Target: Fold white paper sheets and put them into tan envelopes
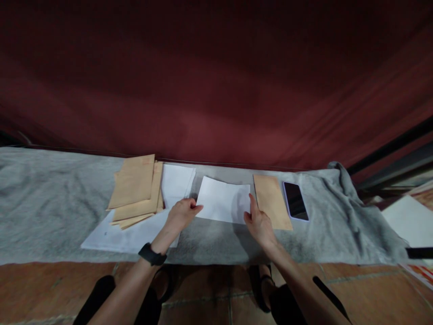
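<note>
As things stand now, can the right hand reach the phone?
Probably yes: the right hand is near, and only a flat brown envelope lies between it and the phone.

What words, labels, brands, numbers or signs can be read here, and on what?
None is readable.
Top brown envelope: faint reddish marks, too blurred.
Left white paper: one dark mark, too small.
Red-patterned item, lower right edge: blurred, cut off.
Center white sheet, phone: no text visible.
</note>
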A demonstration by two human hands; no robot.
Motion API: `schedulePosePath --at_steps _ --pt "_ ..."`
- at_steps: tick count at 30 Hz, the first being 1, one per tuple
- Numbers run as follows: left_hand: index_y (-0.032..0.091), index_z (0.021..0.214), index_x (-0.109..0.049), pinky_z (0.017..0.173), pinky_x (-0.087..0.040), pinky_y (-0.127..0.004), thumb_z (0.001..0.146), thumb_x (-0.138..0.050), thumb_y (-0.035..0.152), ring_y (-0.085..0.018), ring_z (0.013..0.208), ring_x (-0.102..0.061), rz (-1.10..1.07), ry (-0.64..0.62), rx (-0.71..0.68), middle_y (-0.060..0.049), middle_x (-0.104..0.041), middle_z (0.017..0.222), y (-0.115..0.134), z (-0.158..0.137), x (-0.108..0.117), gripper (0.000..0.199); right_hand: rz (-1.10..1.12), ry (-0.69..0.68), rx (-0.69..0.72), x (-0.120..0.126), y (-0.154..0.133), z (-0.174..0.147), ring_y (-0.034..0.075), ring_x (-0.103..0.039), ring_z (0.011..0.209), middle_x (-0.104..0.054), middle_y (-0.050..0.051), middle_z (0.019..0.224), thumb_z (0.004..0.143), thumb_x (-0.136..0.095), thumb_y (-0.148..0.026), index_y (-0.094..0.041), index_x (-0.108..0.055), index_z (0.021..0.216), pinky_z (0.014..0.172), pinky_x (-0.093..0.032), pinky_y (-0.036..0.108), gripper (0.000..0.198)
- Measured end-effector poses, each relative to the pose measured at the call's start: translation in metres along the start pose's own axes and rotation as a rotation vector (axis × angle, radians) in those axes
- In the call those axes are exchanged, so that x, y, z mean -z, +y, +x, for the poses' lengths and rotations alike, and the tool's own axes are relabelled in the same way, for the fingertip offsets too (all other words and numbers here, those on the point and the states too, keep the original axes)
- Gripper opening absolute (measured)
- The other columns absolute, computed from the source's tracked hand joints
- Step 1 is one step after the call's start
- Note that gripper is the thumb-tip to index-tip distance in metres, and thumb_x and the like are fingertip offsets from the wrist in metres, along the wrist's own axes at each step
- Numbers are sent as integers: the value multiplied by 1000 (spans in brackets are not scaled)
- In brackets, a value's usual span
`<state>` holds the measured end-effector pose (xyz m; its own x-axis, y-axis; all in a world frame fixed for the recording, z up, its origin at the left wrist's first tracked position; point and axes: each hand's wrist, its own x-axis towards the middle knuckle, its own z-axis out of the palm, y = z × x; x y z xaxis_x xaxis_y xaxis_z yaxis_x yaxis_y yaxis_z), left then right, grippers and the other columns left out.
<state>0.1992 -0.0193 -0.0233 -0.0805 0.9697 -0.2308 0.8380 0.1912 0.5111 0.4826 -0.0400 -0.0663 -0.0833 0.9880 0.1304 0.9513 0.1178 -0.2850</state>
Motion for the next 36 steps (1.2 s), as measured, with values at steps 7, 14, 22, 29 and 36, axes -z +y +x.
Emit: schedulePosePath --at_steps 7,14,22,29,36 --pt "24 70 -61 61 -34 -27 89 -60 43 -20 72 -64 123 -65 64 0 -64 63 1 0 -6 26 -67 -16 36 4 -5 -4 26 -71 98 -74 14 115 95 -45 -16 -13 -50 146 90 -52 37 51" --pt "22 96 -65 70 -45 -31 92 -59 45 -26 86 -71 316 21 126 -7 -74 89 12 -10 -2 24 -62 125 138 4 -13 -7 32 -58 119 -63 20 132 97 -47 -18 -11 -55 142 101 -50 50 46" --pt "10 138 -55 114 -40 -41 101 -37 21 -28 137 -53 267 278 -434 -17 -58 145 44 -6 -51 43 444 69 249 -27 -43 16 22 -42 146 -51 12 154 108 -27 -40 -15 -51 148 120 -39 46 52" --pt "7 153 -39 126 -23 -49 98 -34 15 -28 153 -28 383 226 -497 -17 -34 163 40 12 -97 56 308 37 206 -45 -65 31 22 -38 149 -48 11 157 109 -16 -39 -13 -47 151 125 -27 47 58" --pt "3 154 -37 126 -20 -47 100 -29 20 -26 154 -27 392 316 -397 -18 -37 162 37 16 -92 57 5 86 160 -51 -55 37 27 -34 151 -39 15 161 109 -26 -39 -9 -43 154 123 -26 47 57"
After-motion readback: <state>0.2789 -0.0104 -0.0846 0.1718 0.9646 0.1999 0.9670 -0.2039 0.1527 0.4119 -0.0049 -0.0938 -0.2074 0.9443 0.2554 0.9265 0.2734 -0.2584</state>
